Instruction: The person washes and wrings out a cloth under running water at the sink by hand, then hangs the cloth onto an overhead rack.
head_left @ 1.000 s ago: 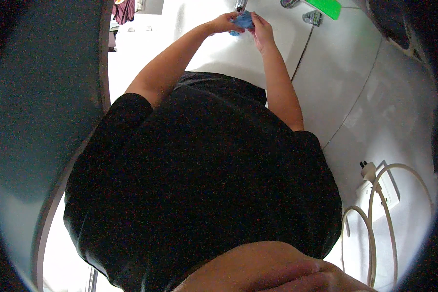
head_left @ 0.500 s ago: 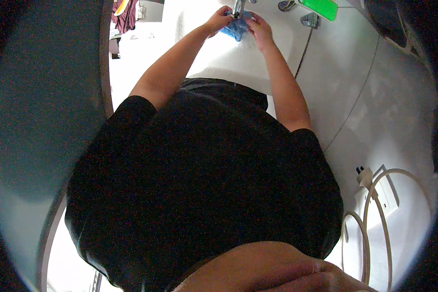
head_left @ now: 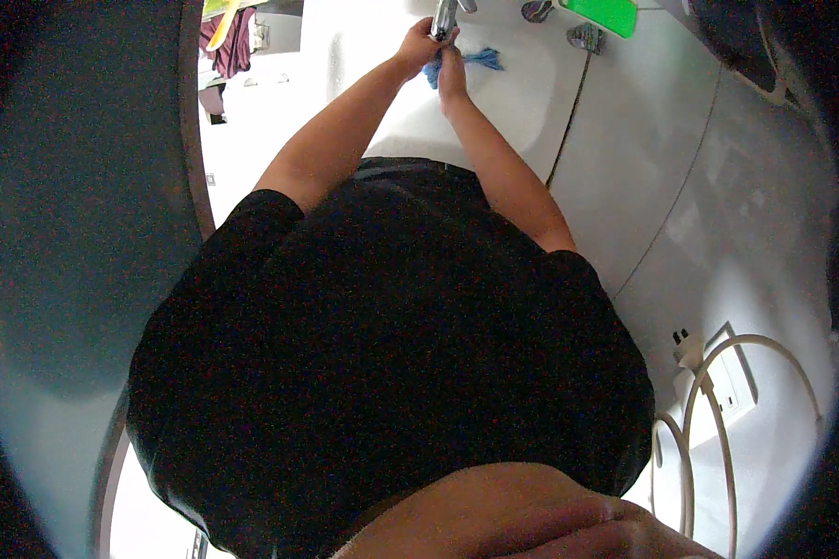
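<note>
A bunched blue cloth (head_left: 484, 60) is held over the white sink (head_left: 396, 126), just below the chrome tap (head_left: 443, 22). One twisted end sticks out to the right, and another bit shows between my wrists. My left hand (head_left: 419, 44) is closed on the cloth at the left of the spout, its fingers partly hidden behind the tap. Close against it, my right hand (head_left: 451, 76) is wrapped round the cloth, the back of the hand toward me.
At the back right a green brush-like object (head_left: 602, 13) lies by metal fittings (head_left: 586, 37). A dark panel (head_left: 84, 233) stands on my left. Maroon cloth and a yellow-orange item (head_left: 224, 26) are at the far left. On the right wall hang a plug (head_left: 688, 350) and cable beside a socket (head_left: 732, 387).
My right hand has moved left to meet my left hand. The cloth has gone from hanging spread between the hands to a twisted bunch with one end out to the right.
</note>
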### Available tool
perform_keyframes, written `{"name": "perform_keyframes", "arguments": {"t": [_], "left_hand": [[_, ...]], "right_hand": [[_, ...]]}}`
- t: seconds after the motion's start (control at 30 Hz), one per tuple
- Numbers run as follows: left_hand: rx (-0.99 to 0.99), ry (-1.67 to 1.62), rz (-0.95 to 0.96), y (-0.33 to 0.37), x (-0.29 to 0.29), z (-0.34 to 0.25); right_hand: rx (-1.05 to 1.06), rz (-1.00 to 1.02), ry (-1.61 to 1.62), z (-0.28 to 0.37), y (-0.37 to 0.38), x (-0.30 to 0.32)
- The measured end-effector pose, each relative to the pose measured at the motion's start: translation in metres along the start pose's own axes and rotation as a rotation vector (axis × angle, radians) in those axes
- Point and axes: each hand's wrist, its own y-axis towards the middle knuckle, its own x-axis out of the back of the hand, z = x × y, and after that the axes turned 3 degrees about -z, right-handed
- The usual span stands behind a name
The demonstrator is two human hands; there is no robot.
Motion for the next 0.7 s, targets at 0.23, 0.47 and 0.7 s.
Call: {"name": "perform_keyframes", "arguments": {"t": [0.23,0.47,0.7], "left_hand": [[-0.046,0.022,0.14,-0.017,0.012,0.022],[-0.027,0.338,0.373,-0.036,0.008,0.037],[-0.089,0.365,0.18,-0.019,0.039,0.028]], "right_hand": [[-0.21,-0.05,0.482,0.015,0.0,0.013],[-0.179,-0.056,0.652,0.073,0.024,0.052],[-0.056,0.022,0.768,0.117,0.016,0.108]]}}
